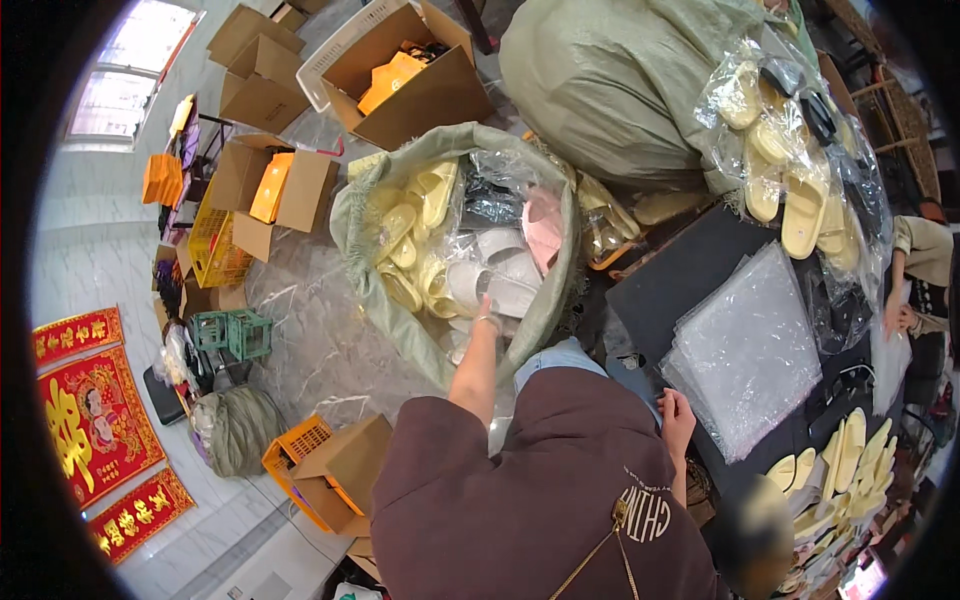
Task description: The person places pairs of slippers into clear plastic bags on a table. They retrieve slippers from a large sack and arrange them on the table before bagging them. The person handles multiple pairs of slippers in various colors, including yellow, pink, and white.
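A large pale green woven sack (352, 225) stands open in front of me, filled with slippers. My left hand (486, 314) reaches into its near side and grips a light grey slipper (512, 297); part of the fingers is hidden by it. Another grey slipper (508, 256) lies just beyond. Yellow slippers (432, 195) fill the sack's left side, and a pink slipper (542, 228) in clear film leans at its right wall. My right hand (677, 416) hangs by the table edge with fingers curled and nothing visible in them.
To the right, a dark table (650, 285) bears a stack of clear plastic bags (745, 345) and many yellow slippers (850, 460). Bulky green sacks (610, 85) rise beyond. Cardboard boxes (425, 105) and yellow crates (215, 245) stand on the left. Another person's hand (897, 318) is at far right.
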`<act>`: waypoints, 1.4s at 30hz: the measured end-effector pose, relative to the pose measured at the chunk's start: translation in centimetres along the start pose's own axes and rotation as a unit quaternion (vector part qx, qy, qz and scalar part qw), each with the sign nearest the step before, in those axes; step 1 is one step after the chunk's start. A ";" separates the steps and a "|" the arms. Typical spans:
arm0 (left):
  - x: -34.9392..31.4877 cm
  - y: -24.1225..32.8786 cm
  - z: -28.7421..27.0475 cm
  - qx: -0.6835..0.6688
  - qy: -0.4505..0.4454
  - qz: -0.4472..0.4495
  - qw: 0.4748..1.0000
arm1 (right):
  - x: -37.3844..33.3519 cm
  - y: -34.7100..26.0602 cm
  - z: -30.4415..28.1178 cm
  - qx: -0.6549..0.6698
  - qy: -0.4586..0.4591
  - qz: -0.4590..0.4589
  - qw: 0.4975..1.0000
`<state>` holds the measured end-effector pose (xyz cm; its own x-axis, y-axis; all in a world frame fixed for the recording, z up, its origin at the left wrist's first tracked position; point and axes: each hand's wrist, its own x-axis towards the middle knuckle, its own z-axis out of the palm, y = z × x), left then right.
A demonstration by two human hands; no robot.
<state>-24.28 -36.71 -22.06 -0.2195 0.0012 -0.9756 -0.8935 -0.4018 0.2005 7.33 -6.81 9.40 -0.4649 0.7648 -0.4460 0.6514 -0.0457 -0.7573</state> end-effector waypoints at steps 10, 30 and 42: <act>-4.4 0.7 2.6 0.137 -0.023 0.085 0.987 | -2.1 0.3 0.0 -0.009 0.024 0.021 0.999; -24.0 11.0 0.3 0.134 -0.137 0.293 0.937 | -2.5 1.3 0.5 0.051 0.049 0.025 0.997; -38.0 9.6 19.5 0.107 -0.391 0.337 0.850 | -1.6 0.5 -0.4 0.047 0.040 -0.008 0.998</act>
<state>-32.14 -22.77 18.71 -0.8282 0.4786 -0.2917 -0.4941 -0.3778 0.7830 8.64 -7.78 9.91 -0.4225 0.8152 -0.3961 0.5834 -0.0899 -0.8072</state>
